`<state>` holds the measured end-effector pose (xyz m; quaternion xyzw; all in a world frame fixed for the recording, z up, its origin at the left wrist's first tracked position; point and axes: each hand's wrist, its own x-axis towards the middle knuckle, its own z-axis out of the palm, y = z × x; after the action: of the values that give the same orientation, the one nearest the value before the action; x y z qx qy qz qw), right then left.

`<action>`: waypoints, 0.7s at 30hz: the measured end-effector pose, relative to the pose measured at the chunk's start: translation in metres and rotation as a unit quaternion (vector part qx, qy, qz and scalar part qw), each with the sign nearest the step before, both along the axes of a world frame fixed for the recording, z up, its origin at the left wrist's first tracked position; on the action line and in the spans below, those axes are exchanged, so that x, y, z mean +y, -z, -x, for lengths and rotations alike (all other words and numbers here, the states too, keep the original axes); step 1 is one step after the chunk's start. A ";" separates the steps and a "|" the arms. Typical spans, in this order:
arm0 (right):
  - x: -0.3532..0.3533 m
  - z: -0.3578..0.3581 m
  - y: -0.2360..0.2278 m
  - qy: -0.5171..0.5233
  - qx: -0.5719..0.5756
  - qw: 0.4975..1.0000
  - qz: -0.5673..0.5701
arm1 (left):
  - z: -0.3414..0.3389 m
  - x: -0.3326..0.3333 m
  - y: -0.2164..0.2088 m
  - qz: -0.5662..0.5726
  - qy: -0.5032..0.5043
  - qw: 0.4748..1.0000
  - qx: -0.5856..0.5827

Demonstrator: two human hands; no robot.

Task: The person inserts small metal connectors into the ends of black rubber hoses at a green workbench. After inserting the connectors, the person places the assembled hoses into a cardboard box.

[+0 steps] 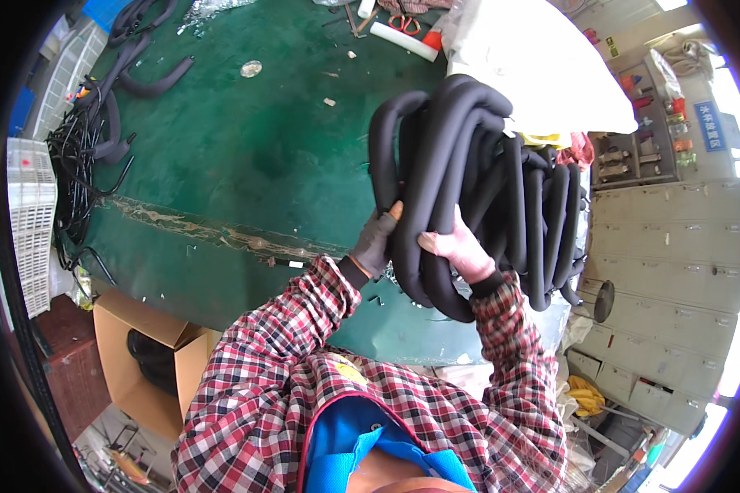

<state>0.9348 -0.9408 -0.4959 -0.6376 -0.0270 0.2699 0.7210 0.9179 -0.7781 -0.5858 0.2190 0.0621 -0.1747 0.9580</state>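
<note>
**Both hands clamp a bundle of black foam tubes**

While the bundle (477, 181) hangs raised over the green table (247, 156), left hand (376, 242) and right hand (460, 251) grip its lower bends, fingers curled closed around tubes. Its long loops run up and away from the fingertips; both hands sit equally near.

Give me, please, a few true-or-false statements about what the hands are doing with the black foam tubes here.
1. Both hands grip the bundle of black tubes. True.
2. The left hand is bare. False: it wears a grey glove with a fingertip showing.
3. The bundle lies flat on the green table. False: it is held up above the table.
4. The right hand rests on the tubes' lower bend. True.
5. The cardboard box sits on the table. False: it stands below the table's edge, at the person's left.
</note>
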 end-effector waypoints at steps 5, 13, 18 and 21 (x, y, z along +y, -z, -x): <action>0.026 0.072 -0.101 0.071 0.052 0.989 -0.116 | 0.050 0.019 -0.092 -0.065 -0.053 0.993 -0.084; 0.185 0.166 -0.108 -0.158 -0.030 0.979 -0.124 | 0.207 0.203 -0.145 -0.142 -0.250 0.948 -0.139; 0.345 0.279 -0.145 -0.246 -0.043 0.961 -0.114 | 0.346 0.306 -0.171 -0.085 -0.439 0.884 -0.139; 0.406 0.355 -0.138 -0.267 0.096 0.957 -0.066 | 0.455 0.361 -0.165 -0.155 -0.473 0.867 -0.009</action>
<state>0.5803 -0.5353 -0.3574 -0.5295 -0.1448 0.5096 0.6625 0.4633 -0.4167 -0.4204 0.3110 0.1758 0.3137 0.8798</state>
